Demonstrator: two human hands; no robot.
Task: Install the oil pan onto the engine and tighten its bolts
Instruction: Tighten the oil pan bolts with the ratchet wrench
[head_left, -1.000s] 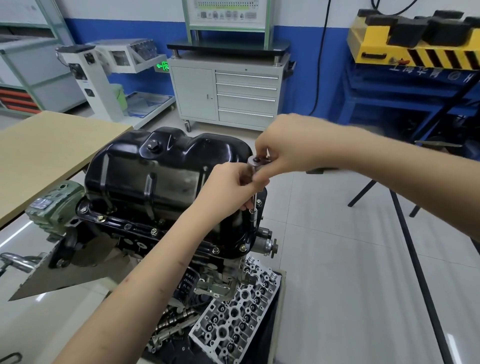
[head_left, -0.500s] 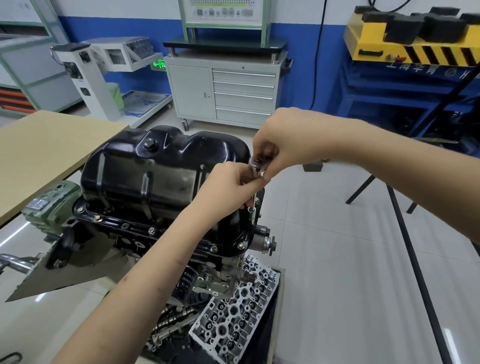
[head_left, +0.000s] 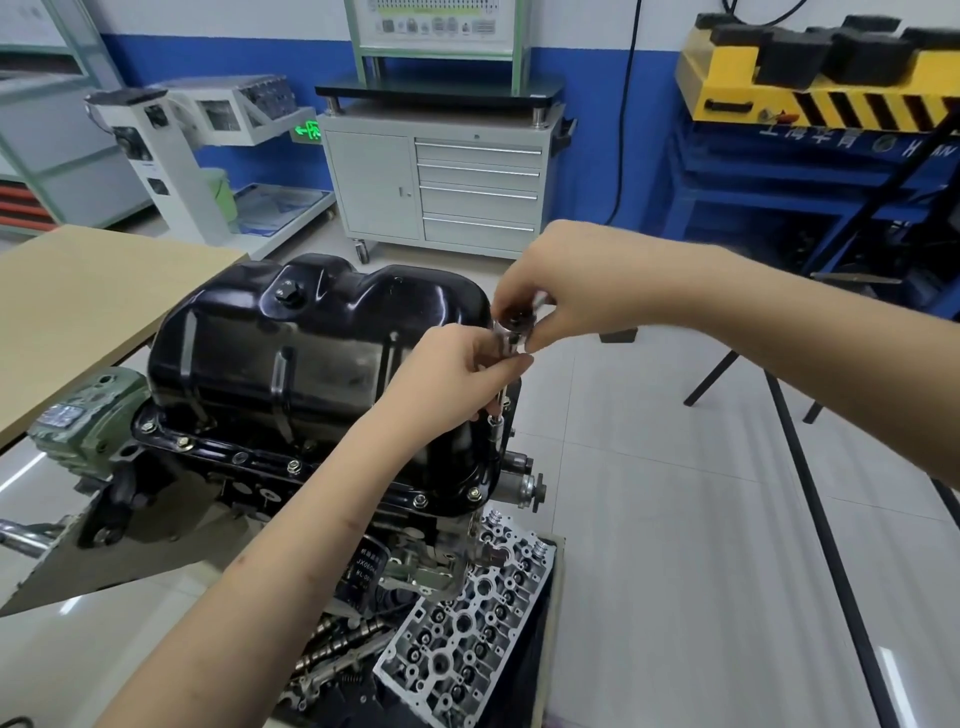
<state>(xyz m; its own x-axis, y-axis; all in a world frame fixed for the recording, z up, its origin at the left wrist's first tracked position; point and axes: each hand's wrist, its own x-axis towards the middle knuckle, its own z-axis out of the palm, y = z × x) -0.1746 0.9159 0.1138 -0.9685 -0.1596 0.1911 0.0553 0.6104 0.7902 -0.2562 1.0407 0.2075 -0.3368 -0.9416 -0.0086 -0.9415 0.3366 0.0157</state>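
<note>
Cylinder head, one, is laid nearest, below the engine. Oil pan, one, black, is seated on the engine's flange; seven flange bolts are counted along the near edge. Socket driver, one, is stood upright at the pan's right-hand edge: its shaft is pinched by the left hand, its top is gripped by the right hand. Tool is best kept square to the bolt and turned evenly. Tool cabinet, one, is placed farthest.
</note>
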